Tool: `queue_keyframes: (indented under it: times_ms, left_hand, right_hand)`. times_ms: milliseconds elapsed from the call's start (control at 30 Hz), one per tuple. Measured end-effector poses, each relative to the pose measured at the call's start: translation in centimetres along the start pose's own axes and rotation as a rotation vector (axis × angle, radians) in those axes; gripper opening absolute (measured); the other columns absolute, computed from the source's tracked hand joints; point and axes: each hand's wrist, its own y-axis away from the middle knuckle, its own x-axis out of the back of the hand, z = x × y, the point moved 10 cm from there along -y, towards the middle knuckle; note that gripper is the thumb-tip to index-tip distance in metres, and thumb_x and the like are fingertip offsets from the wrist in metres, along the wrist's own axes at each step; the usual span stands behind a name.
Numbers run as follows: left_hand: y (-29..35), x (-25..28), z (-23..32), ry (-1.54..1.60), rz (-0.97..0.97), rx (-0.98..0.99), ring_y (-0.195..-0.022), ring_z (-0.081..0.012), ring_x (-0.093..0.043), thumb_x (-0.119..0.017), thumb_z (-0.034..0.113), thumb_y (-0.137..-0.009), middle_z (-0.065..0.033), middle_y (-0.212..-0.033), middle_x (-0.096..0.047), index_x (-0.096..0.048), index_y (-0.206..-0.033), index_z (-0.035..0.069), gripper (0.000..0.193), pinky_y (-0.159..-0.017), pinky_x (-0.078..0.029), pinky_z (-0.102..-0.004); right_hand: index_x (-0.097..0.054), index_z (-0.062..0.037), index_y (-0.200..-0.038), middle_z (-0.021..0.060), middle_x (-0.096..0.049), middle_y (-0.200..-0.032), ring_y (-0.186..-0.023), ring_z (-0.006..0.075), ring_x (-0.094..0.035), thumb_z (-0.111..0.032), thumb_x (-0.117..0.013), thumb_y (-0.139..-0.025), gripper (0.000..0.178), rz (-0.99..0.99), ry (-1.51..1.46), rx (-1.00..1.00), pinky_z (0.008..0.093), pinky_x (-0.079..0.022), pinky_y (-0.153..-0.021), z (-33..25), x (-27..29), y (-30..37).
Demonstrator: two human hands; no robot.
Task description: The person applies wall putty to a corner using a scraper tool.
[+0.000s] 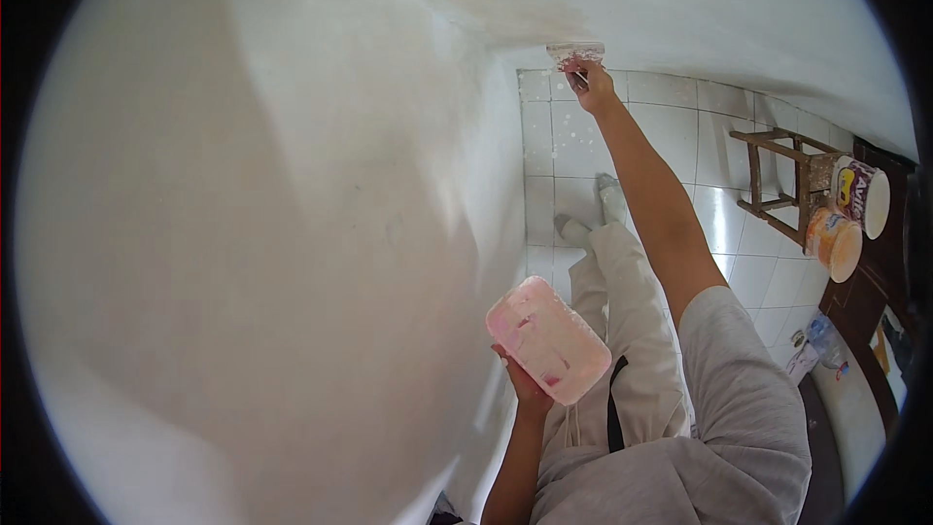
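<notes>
Right of the wall corner (pixel 492 47), the right hand (pixel 593 89) grips a putty knife (pixel 574 52) near a tan patch (pixel 520 0), seemingly unfinished beside the smoother white wall (pixel 321 233), while the left hand (pixel 525 385) holds a pink rectangular tub (pixel 556 340) on the wearer's side of that corner.

— It looks like a room in a home, this one: white walls (pixel 243 233), a pale tiled floor (pixel 663 128), dark woodwork (pixel 873 299) off right!
— And a work site too! A smeared scraper (pixel 575 53), two tubs (pixel 834 241) on a wooden stool (pixel 804 185)!
</notes>
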Motion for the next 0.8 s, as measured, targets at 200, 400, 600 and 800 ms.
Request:
queue_keyframes:
  times_ms: [200, 400, 600, 800]
  left_hand:
    - [-0.1, -1.3, 0.3, -0.039, 0.009, 0.021, -0.123, -0.0258, -0.045, -0.037, 0.069, -0.089, -0.0047, -0.135, -0.044, -0.037, -0.139, 0.016, 0.073, -0.101, -0.042, -0.0449]
    - [0.1, -0.7, 0.4, 0.027, -0.048, 0.063, -0.121, -0.0261, -0.047, -0.038, 0.070, -0.088, -0.0050, -0.134, -0.046, -0.037, -0.138, 0.015, 0.075, -0.100, -0.043, -0.0449]
    - [-0.7, 0.2, -0.4, 0.010, 0.027, 0.055, -0.120, -0.0263, -0.047, -0.039, 0.070, -0.088, -0.0053, -0.133, -0.046, -0.038, -0.138, 0.014, 0.075, -0.099, -0.044, -0.0452]
    - [-0.3, 0.5, 0.6, -0.028, 0.061, 0.046, -0.121, -0.0266, -0.047, -0.038, 0.070, -0.088, -0.0054, -0.133, -0.047, -0.038, -0.138, 0.014, 0.075, -0.099, -0.043, -0.0450]
  right_hand:
    - [-0.056, 0.0075, -0.092, 0.0174, -0.062, -0.093, -0.087, 0.0234, -0.062, 0.000, -0.050, -0.088, 0.010, -0.222, -0.207, 0.014, 0.0271, -0.057, -0.076, -3.0, -5.0, -0.7]
    - [-0.057, 0.0045, -0.095, 0.0114, -0.061, -0.093, -0.082, 0.0189, -0.063, -0.011, -0.051, -0.086, 0.019, -0.173, -0.527, 0.046, 0.0248, -0.052, -0.061, -3.4, -3.4, 5.0]
    - [-0.058, -0.0044, -0.093, 0.0063, -0.062, -0.087, -0.079, 0.0167, -0.061, -0.008, -0.055, -0.088, 0.007, 0.163, -0.093, 0.045, 0.0257, -0.054, -0.069, 0.8, 1.7, 0.1]
    - [-0.053, 0.0083, -0.089, 0.0187, -0.059, -0.089, -0.083, 0.0271, -0.059, 0.000, -0.051, -0.089, 0.009, -0.182, -0.263, -0.042, 0.0293, -0.055, -0.072, 0.0, -6.3, 0.6]
